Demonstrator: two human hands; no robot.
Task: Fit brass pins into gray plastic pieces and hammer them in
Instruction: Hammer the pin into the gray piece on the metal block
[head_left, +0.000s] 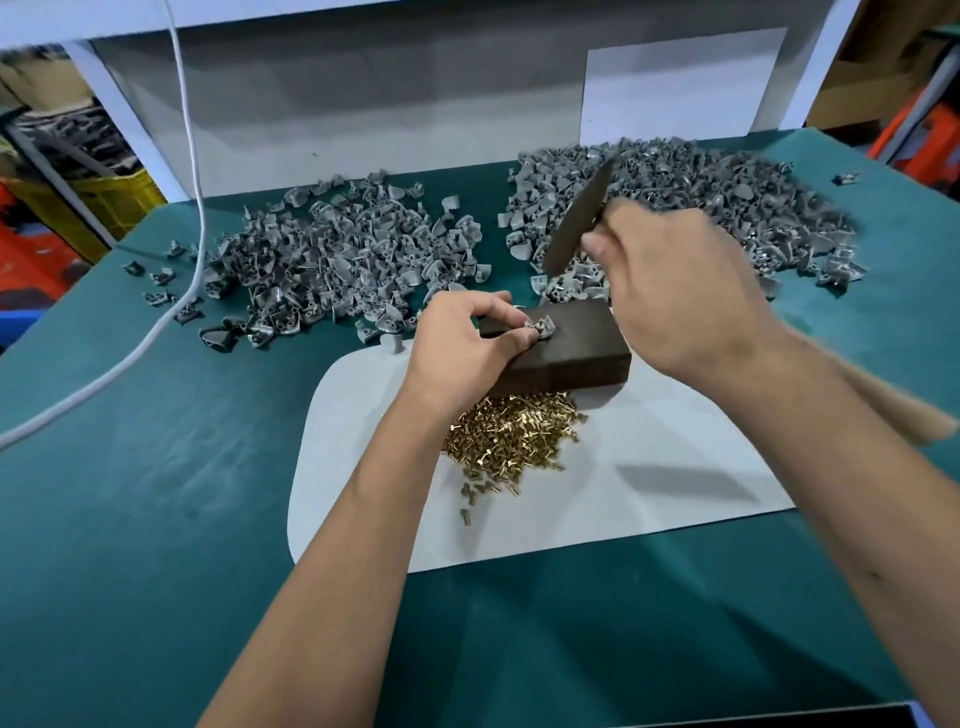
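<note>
A dark rectangular block sits on a pale sheet spread over the green desk, and everything else is placed here from that block. On the block's top face, toward its left end, lies one gray plastic piece with a brass pin seated in it, though the pin is too small to make out clearly. The left hand comes in from the block's near left side and pinches that piece between thumb and fingertips, holding it against the block. Above the block's right end, the right hand is clenched around the handle of a hammer-like metal tool, whose dark, flat-looking head slants up and away from the block; both the hand and the tool are blurred, so the tool's exact shape cannot be told. Just in front of the block, touching its near edge, a heap of loose brass pins lies on the pale sheet, with a few strays scattered nearer the person. Behind the block to the left spreads a wide pile of gray plastic pieces; behind it to the right lies a second, denser pile. Far left of the block, a white cable hangs down and trails across the desk.
</note>
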